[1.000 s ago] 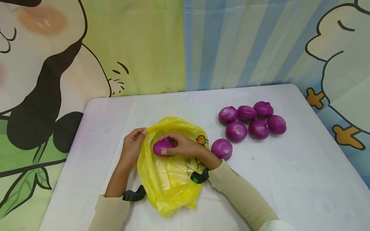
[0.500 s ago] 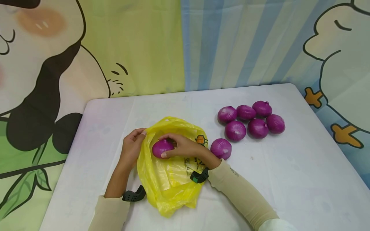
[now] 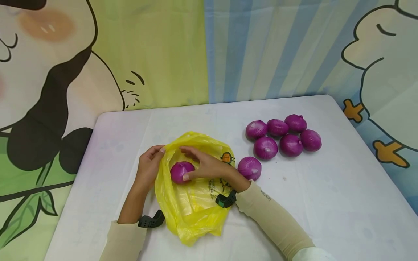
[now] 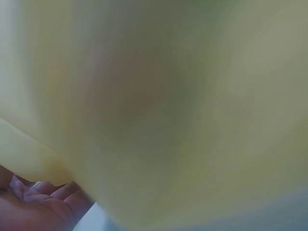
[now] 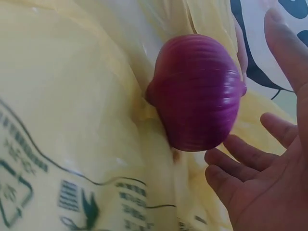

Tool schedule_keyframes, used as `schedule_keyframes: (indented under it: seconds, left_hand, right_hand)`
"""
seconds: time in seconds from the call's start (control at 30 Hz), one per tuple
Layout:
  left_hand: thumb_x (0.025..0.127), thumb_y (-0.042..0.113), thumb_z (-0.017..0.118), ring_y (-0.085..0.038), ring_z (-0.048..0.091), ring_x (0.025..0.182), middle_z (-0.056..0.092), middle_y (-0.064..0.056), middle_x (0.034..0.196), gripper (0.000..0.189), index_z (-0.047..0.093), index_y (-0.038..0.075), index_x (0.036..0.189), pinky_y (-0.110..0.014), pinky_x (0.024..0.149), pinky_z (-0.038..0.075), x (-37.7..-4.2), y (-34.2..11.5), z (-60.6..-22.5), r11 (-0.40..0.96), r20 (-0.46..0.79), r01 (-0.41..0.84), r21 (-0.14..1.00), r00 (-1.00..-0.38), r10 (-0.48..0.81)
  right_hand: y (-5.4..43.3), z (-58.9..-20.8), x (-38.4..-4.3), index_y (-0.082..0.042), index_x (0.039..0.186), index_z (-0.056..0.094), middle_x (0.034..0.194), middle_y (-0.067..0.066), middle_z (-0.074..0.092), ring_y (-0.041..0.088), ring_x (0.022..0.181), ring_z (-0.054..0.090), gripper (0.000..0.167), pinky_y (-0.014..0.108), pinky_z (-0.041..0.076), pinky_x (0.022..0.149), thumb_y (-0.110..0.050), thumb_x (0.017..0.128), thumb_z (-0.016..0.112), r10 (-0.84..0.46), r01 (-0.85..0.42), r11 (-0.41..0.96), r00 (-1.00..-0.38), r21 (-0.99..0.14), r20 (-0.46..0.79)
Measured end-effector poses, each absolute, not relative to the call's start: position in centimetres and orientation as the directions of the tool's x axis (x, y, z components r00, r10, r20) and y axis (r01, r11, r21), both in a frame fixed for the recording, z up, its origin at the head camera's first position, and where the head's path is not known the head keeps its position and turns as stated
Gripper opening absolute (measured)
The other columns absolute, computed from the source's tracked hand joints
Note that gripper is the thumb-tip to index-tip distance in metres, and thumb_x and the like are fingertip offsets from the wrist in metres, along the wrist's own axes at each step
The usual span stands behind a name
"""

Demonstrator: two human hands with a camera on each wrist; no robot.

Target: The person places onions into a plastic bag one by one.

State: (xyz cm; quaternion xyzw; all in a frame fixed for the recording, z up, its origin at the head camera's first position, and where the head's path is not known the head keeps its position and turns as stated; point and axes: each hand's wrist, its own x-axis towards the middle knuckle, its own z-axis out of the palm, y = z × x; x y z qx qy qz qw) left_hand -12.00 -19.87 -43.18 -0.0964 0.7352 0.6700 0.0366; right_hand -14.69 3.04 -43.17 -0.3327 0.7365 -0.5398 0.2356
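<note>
A yellow plastic bag [image 3: 191, 208] lies spread with its mouth facing up. My left hand [image 3: 148, 168] pinches the bag's left rim between thumb and fingers. Inside the mouth is a purple onion [image 3: 179, 174]. Beside it my right hand [image 3: 209, 165] has its fingers spread, the thumb near the onion's right side. In the right wrist view the onion [image 5: 197, 91] stands clear of most of the loosened fingers of the right hand [image 5: 269, 183]. Blurred bag film [image 4: 192, 120] fills most of the left wrist view, with part of the left hand [image 4: 38, 207] in the lower corner.
Right of the bag, a single onion [image 3: 249, 168] lies close to its edge. Several more onions [image 3: 291, 145] are grouped farther back on the white table [image 3: 326, 203]. A cartoon-printed curtain [image 3: 156, 54] hangs behind the table.
The right hand's fingers have come up off the onion and spread apart. The onion has shifted slightly left and toward the person. The left hand stays on the rim.
</note>
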Motion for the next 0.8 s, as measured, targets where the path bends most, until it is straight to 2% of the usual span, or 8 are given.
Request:
schedule_keyframes:
  seconds: [0.1, 0.27, 0.37, 0.67, 0.8]
  left_hand:
    - [0.1, 0.035, 0.055, -0.019, 0.064, 0.092, 0.062, -0.013, 0.114, 0.039, 0.06, 0.004, 0.123, -0.026, 0.076, 0.056, -12.0, -19.9, -43.2, 0.09, -0.189, -0.196, 0.976, -0.978, -0.088]
    - [0.1, 0.034, 0.055, -0.018, 0.063, 0.092, 0.062, -0.012, 0.114, 0.04, 0.06, 0.003, 0.124, -0.025, 0.077, 0.056, -12.1, -19.9, -43.2, 0.094, -0.194, -0.202, 0.975, -0.977, -0.089]
    - [0.1, 0.035, 0.055, -0.018, 0.063, 0.092, 0.062, -0.012, 0.114, 0.04, 0.06, 0.003, 0.124, -0.025, 0.077, 0.056, -12.1, -20.0, -43.2, 0.098, -0.196, -0.205, 0.974, -0.976, -0.09]
    - [0.1, 0.037, 0.055, -0.019, 0.062, 0.093, 0.061, -0.012, 0.116, 0.039, 0.06, 0.006, 0.124, -0.025, 0.077, 0.056, -12.0, -20.0, -43.2, 0.107, -0.203, -0.212, 0.971, -0.975, -0.089]
    - [0.1, 0.037, 0.055, -0.019, 0.062, 0.094, 0.061, -0.011, 0.117, 0.039, 0.06, 0.006, 0.124, -0.024, 0.078, 0.055, -12.0, -19.9, -43.2, 0.107, -0.205, -0.214, 0.971, -0.975, -0.091]
  right_hand:
    - [3.2, -42.8, -14.5, -0.011, 0.151, 0.032, 0.152, 0.007, 0.036, 0.018, 0.138, 0.034, 0.086, 0.025, 0.026, 0.112, -0.024, 0.082, 0.081, -0.734, -0.261, 0.196, -0.679, -0.945, 0.036]
    - [3.7, -42.1, -14.4, -0.006, 0.149, 0.034, 0.152, 0.011, 0.036, 0.016, 0.137, 0.035, 0.084, 0.026, 0.026, 0.112, -0.019, 0.082, 0.081, -0.737, -0.283, 0.157, -0.671, -0.946, 0.078]
    - [4.1, -41.8, -14.4, -0.008, 0.149, 0.033, 0.151, 0.012, 0.036, 0.013, 0.137, 0.035, 0.082, 0.027, 0.027, 0.112, -0.017, 0.083, 0.08, -0.738, -0.278, 0.128, -0.668, -0.952, 0.096]
    - [5.4, -41.1, -14.4, -0.007, 0.15, 0.032, 0.151, 0.016, 0.035, 0.025, 0.136, 0.038, 0.078, 0.034, 0.03, 0.112, -0.005, 0.085, 0.075, -0.748, -0.242, 0.046, -0.652, -0.969, 0.127]
    - [6.2, -40.8, -14.4, -0.008, 0.148, 0.035, 0.15, 0.013, 0.038, 0.023, 0.135, 0.04, 0.074, 0.032, 0.031, 0.111, -0.004, 0.086, 0.074, -0.742, -0.253, 0.054, -0.658, -0.966, 0.13]
